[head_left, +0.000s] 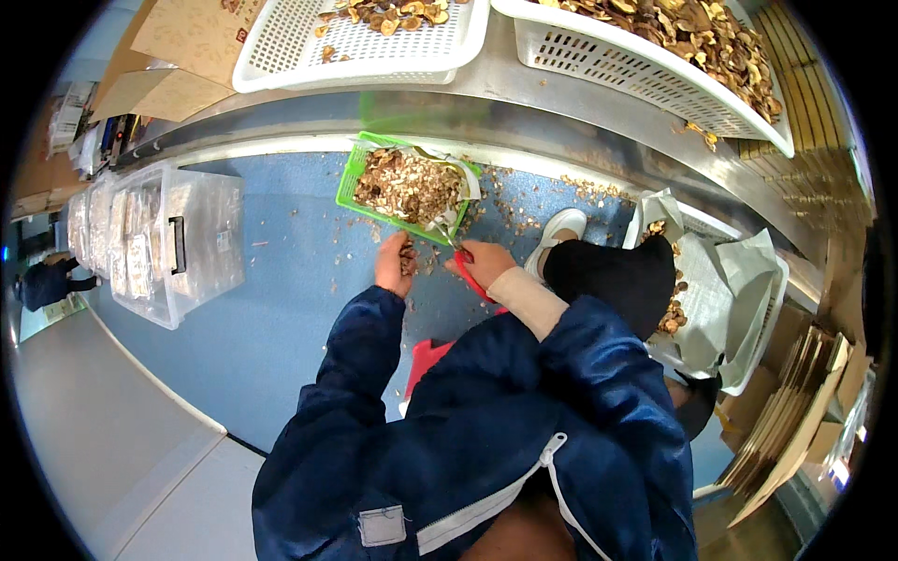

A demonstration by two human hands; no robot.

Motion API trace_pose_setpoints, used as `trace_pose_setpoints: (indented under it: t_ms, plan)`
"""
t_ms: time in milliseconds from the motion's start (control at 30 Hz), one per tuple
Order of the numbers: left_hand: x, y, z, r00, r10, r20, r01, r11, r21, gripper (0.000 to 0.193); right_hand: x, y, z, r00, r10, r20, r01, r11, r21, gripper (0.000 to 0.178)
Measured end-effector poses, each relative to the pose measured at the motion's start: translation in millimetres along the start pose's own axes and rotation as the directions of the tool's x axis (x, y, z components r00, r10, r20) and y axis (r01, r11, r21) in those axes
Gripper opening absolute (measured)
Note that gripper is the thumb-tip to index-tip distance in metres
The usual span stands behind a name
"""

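My left hand (391, 269) is closed around some brown dried mushrooms (407, 259), just below a green basket (347, 179). To its right, my right hand (488, 263) grips a pair of scissors with red handles (473, 278). The scissor blades point up and left toward the basket's lower right corner. Inside the basket lies a heap of small pale and brown mushroom pieces (404, 184). A whitish liner sheet (468, 179) shows at the basket's right side.
Two white perforated trays, one sparsely filled (355, 73) and one heaped (599, 58), stand on a metal counter (510, 84). Mushroom crumbs litter the blue floor (290, 271). A clear storage box (210, 234) stands left; a lined white basket (769, 323) and flattened cartons (795, 411) are right.
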State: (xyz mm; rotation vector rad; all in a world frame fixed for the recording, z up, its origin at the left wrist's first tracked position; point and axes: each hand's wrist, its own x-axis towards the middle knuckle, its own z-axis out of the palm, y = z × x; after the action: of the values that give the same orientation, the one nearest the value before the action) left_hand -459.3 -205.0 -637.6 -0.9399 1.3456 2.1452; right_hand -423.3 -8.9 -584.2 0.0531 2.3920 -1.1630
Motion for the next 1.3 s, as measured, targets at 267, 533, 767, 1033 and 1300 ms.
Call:
trace_pose_setpoints:
  t_ms: [267, 533, 767, 1033, 1300]
  plan:
    - [151, -74, -80, 0.852, -0.175, -0.494, 0.326, 0.915, 0.236, 0.023, -2, 12, -30, 0.981, 0.173, -0.085, -0.130, 0.920, 0.371, 0.047]
    - [179, -92, -57, 0.906, -0.392, -0.159, 0.402, 0.915, 0.034, 0.014, -3, 14, -42, 0.969, 0.219, -0.116, -0.122, 0.830, 0.544, 0.043]
    - [170, -98, -19, 0.919, -0.314, -0.238, 0.345, 0.933, 0.102, 0.023, -3, 15, -38, 0.975, 0.202, -0.091, -0.113, 0.807, 0.579, 0.039]
    - [195, -94, -27, 0.858, -0.433, -0.274, 0.453, 0.892, 0.007, 0.026, -5, 15, -45, 0.976, 0.200, -0.087, -0.112, 0.801, 0.588, 0.037]
    - [149, -223, -37, 0.849, -0.527, -0.033, 0.510, 0.834, -0.209, 0.020, -1, 21, -33, 0.980, 0.138, -0.141, -0.048, 0.857, 0.513, 0.038]
